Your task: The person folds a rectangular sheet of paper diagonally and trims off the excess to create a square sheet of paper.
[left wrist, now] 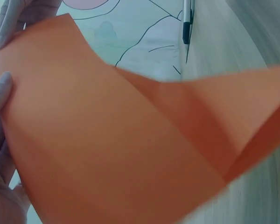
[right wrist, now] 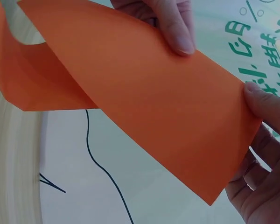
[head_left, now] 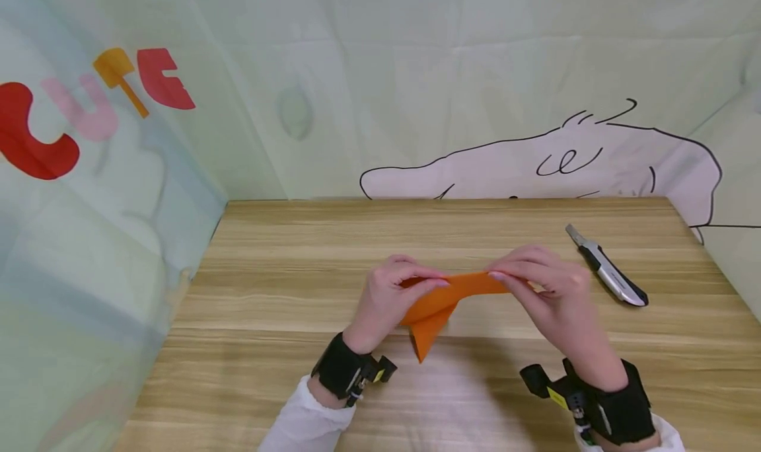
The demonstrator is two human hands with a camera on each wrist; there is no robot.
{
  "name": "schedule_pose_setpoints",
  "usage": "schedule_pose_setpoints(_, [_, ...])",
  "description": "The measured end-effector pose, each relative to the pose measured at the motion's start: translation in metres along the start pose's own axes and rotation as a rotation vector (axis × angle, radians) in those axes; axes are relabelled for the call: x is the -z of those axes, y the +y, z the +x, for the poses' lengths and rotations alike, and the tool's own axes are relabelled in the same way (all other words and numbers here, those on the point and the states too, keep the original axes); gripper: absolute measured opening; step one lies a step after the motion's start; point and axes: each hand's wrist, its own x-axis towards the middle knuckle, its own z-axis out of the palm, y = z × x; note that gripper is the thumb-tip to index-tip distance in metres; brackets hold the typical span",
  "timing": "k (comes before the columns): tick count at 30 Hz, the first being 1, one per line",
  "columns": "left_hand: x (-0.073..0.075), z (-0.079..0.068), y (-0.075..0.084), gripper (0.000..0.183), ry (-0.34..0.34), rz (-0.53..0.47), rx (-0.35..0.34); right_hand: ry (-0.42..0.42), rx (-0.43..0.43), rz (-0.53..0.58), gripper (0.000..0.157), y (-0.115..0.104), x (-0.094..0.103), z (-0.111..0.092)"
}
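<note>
A folded sheet of orange paper [head_left: 470,285] is held up by both hands over the wooden table. My left hand [head_left: 395,293] pinches its upper edge near the left end, thumb in front. At the right end, my right hand [head_left: 549,287] pinches a corner between thumb and fingers. A pointed flap [head_left: 429,333] hangs down below the left hand. The right wrist view shows the paper's flat face [right wrist: 154,93] with the right thumb [right wrist: 266,105] at its edge. In the left wrist view a loose fold [left wrist: 210,126] stands away from the main panel.
A utility knife [head_left: 609,270], silver and black, lies on the wooden table [head_left: 267,373] to the right, beyond my right hand. Printed cloth [head_left: 404,75] with line drawings and coloured letters rises behind the table and along its left side.
</note>
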Motion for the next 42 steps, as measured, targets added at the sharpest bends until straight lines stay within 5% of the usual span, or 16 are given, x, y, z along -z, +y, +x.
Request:
schedule_pose_setpoints(9, [0.018, 0.002, -0.009, 0.017, 0.006, 0.051, 0.13, 0.152, -0.26, -0.058, 0.008, 0.006, 0.028, 0.0])
schedule_pose_setpoints(20, [0.03, 0.007, -0.015, 0.019, -0.005, 0.215, -0.077, 0.159, -0.41, -0.063, 0.011, 0.01, 0.038, -0.001])
schedule_pose_setpoints(27, [0.03, 0.005, -0.014, 0.015, 0.076, 0.27, -0.054, 0.143, -0.467, -0.076, 0.012, 0.014, 0.039, -0.002])
schedule_pose_setpoints(33, [0.032, 0.006, -0.014, 0.017, 0.041, 0.303, -0.053, 0.161, -0.465, -0.049, 0.011, 0.019, 0.041, -0.002])
schedule_pose_setpoints(37, [0.032, 0.006, -0.014, 0.017, 0.126, 0.312, -0.03, 0.166, -0.493, -0.047, 0.012, 0.02, 0.042, -0.002])
schedule_pose_setpoints(42, [0.035, 0.006, -0.016, 0.017, 0.175, 0.327, -0.095, 0.154, -0.514, -0.053, 0.011, 0.022, 0.043, -0.003])
